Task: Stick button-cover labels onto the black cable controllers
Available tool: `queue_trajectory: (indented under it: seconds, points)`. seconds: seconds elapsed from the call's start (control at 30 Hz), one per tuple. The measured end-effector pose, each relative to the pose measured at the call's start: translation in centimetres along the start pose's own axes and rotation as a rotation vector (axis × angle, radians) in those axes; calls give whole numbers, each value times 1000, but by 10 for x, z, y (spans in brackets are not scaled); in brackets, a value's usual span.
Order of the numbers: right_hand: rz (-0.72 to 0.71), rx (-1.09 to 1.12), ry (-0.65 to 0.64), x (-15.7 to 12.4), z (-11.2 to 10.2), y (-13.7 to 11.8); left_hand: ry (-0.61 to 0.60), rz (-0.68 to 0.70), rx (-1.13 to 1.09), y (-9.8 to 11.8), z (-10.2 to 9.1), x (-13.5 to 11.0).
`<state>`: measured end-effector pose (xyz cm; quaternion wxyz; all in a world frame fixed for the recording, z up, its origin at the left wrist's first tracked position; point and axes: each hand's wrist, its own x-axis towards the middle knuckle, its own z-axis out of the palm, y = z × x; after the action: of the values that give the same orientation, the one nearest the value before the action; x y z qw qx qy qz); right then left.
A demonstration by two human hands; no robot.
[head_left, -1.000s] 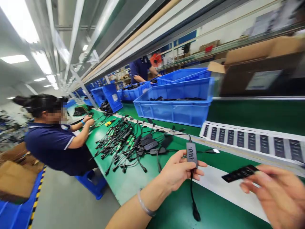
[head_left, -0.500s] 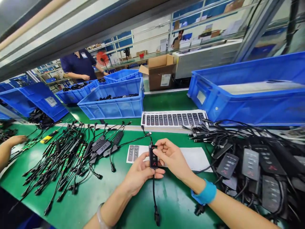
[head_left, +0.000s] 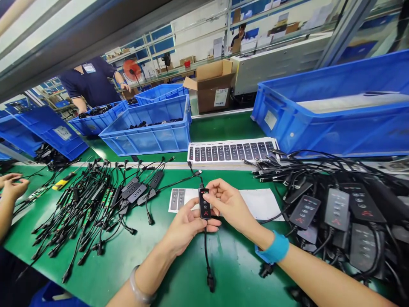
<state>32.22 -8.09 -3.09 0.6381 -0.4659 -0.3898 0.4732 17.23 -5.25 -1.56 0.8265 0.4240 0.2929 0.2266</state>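
Observation:
My left hand (head_left: pixel 183 226) grips a small black inline controller (head_left: pixel 205 212) by its lower sides, holding it upright above the green bench. On its face are round button marks and red print. My right hand (head_left: pixel 233 207) is closed at its upper part, the thumb lying on the face and the other fingers curled beside it. One cable leaves the controller's top; another hangs below and ends in a black plug (head_left: pixel 210 282). Behind the hands lies a white label sheet (head_left: pixel 263 204) with two grey labels at its left end.
A sheet of dark labels (head_left: pixel 233 151) lies farther back. Labelled controllers (head_left: pixel 305 212) with cables are heaped at right; cabled circuit boards and grey housings (head_left: pixel 136 192) at left. Blue bins (head_left: pixel 150 138) and a carton (head_left: pixel 212 91) stand behind. A co-worker's hands (head_left: pixel 14 185) are at far left.
My hands keep the same hold on the controller, with the thumb slightly lower on its face. The view has shifted a little. At far left the co-worker's hands have come together.

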Motion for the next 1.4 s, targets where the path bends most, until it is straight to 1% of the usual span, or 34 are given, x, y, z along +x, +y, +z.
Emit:
queue_trajectory:
  seconds: [0.13,0.53,0.7,0.9,1.2,1.4]
  points:
    - [12,7,9,0,1,-1,-4,-5,9,0,0,0]
    - [-11,15,-1,0,1,1,-7,0,7,0,0,0]
    - [-42,-71,2,-1,0,2,19,7,40,0,3,-1]
    - [-79,-160,35,-2,0,2,23,20,68,-2,3,0]
    - [-88,-254,57,-1,1,0,31,22,126,-3,5,-1]
    - [-51,-346,99,0,-2,6,64,46,178,-4,6,0]
